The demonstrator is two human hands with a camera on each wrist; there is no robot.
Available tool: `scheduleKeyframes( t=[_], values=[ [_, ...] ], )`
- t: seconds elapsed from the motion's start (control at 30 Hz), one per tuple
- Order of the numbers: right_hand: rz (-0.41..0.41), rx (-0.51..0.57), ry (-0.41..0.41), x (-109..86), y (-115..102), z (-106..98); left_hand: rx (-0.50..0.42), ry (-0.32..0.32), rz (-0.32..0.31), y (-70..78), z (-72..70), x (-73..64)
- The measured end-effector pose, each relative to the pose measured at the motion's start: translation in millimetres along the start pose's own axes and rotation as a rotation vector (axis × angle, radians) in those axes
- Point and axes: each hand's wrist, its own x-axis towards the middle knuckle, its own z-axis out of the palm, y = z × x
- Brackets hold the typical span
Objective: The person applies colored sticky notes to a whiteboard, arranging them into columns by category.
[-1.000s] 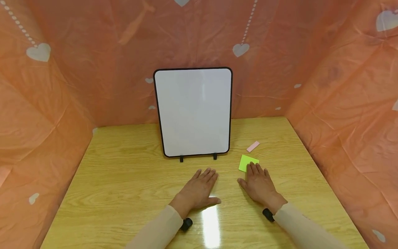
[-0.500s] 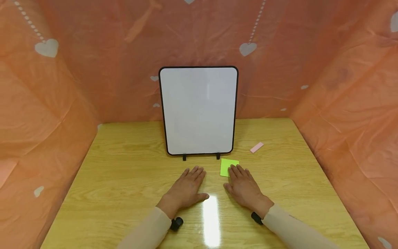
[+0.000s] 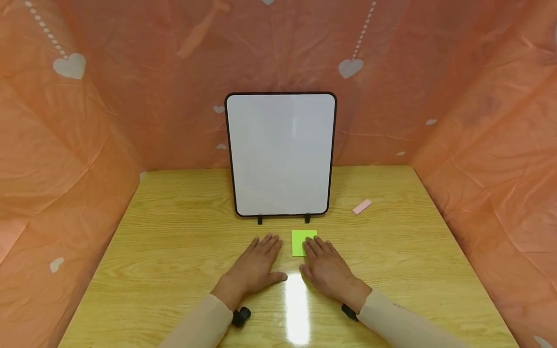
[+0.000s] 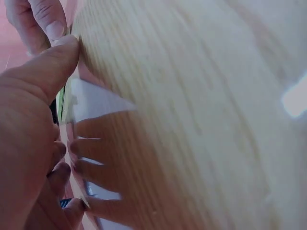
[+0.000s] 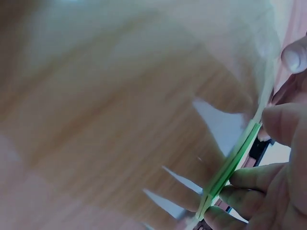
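A bright yellow-green sticky note pad (image 3: 298, 243) lies flat on the wooden table, in front of the whiteboard. My right hand (image 3: 329, 270) touches its right part with straight fingertips, covering the lower right corner. In the right wrist view the pad (image 5: 229, 167) shows edge-on as a thin green stack beside the fingers. Just left of the pad, palm down on the table, rests my left hand (image 3: 254, 266), its fingers straight and its thumb pointing right. It holds nothing, and a small gap separates it from the pad.
Behind the pad stands a black-framed whiteboard (image 3: 282, 154) on small black feet. A narrow pink sticky note strip (image 3: 362, 207) lies to its right on the wooden table (image 3: 174, 208). Orange cloth with white hearts (image 3: 183, 121) encloses the back and sides.
My right hand has slid the green pad leftward and toward me, from near the pink strip to the middle, and the pad has turned square. The left hand has shifted slightly left.
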Motion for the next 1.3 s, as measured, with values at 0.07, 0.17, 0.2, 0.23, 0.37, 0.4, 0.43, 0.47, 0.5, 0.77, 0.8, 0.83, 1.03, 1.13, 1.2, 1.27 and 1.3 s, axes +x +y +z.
scheduleKeyframes(
  t=[0.07,0.17,0.2,0.23,0.37,0.4,0.43,0.47,0.5,0.77,0.8,0.83,1.03,1.13,1.2,1.27,1.3],
  values=[
    [-0.018,-0.006,0.0,0.1,-4.0,1.4,-0.008,0.008,0.006,0.6,1.3,-0.8],
    [-0.042,-0.017,-0.003,-0.3,-9.6,2.5,-0.01,0.018,0.016,2.6,2.1,-2.3],
    [-0.048,-0.02,-0.002,-0.3,-11.1,3.0,-0.008,0.021,0.022,3.3,2.2,-2.6],
    [-0.053,-0.022,-0.002,-0.6,-12.3,3.6,-0.009,0.022,0.028,4.0,2.6,-2.8],
    [-0.09,-0.046,0.002,-1.4,-15.9,5.8,-0.006,0.013,0.048,6.2,3.2,-3.5],
    [-0.102,-0.053,0.003,-1.6,-16.5,6.1,-0.004,0.01,0.051,6.4,3.3,-3.5],
    [-0.112,-0.058,0.004,-1.9,-17.0,6.2,-0.003,0.007,0.052,6.5,3.3,-3.6],
    [-0.121,-0.062,0.005,-2.1,-17.4,6.1,0.001,0.005,0.052,6.3,3.4,-3.7],
    [-0.13,-0.066,0.008,-2.3,-17.5,6.0,0.008,0.001,0.051,6.0,3.4,-3.6],
    [-0.145,-0.088,0.024,-4.4,-15.1,5.5,0.027,0.008,0.035,3.8,5.1,-4.4],
    [-0.147,-0.091,0.023,-5.0,-15.4,6.1,0.027,0.012,0.034,4.6,5.8,-5.0],
    [-0.15,-0.097,0.024,-5.5,-15.6,7.1,0.03,0.015,0.034,5.3,6.4,-5.8],
    [-0.148,-0.151,0.018,-7.0,-17.4,8.7,0.042,0.022,0.057,3.1,8.6,-10.5],
    [-0.156,-0.175,0.02,-7.2,-17.2,8.2,0.041,0.023,0.082,-1.3,8.2,-11.5],
    [-0.166,-0.186,0.025,-7.2,-16.9,7.7,0.048,0.02,0.1,-4.2,8.1,-11.7],
    [-0.175,-0.195,0.032,-7.0,-16.4,7.2,0.061,0.02,0.115,-6.4,6.9,-12.4],
    [-0.178,-0.196,0.034,-6.9,-16.0,7.0,0.068,0.02,0.12,-7.3,6.3,-12.8]
  ],
)
